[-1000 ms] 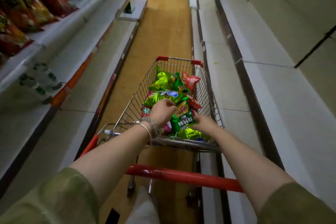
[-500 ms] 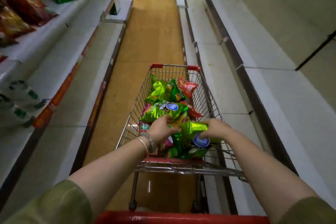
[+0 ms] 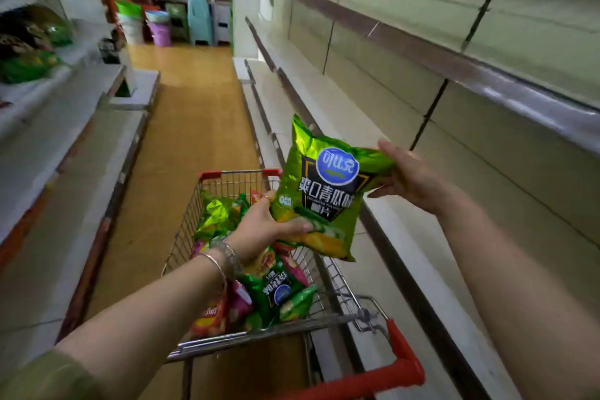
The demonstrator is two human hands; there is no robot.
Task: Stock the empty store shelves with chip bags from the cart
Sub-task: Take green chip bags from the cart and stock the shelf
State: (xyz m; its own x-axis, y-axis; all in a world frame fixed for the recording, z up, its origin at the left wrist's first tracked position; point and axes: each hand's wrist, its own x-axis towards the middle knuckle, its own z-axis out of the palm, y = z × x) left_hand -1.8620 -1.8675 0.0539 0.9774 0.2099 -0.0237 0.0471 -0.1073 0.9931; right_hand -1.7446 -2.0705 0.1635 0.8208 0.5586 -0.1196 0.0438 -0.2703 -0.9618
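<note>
I see the right-hand shelves [image 3: 422, 263] bare, so I judge stocking has barely begun on this side. The cart [image 3: 186, 230] in the near aisle holds plenty of chip bags [image 3: 279, 292]. One green chip bag [image 3: 324, 191] is above the cart's far right corner, my left hand [image 3: 263, 230] gripping its lower edge and my right hand [image 3: 409, 178] gripping its right edge.

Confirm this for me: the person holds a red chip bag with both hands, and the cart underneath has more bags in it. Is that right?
Not quite. The chip bag is green, not red. The head view shows the left hand gripping its lower edge and the right hand gripping its upper right side. The cart underneath does have more bags in it.
</note>
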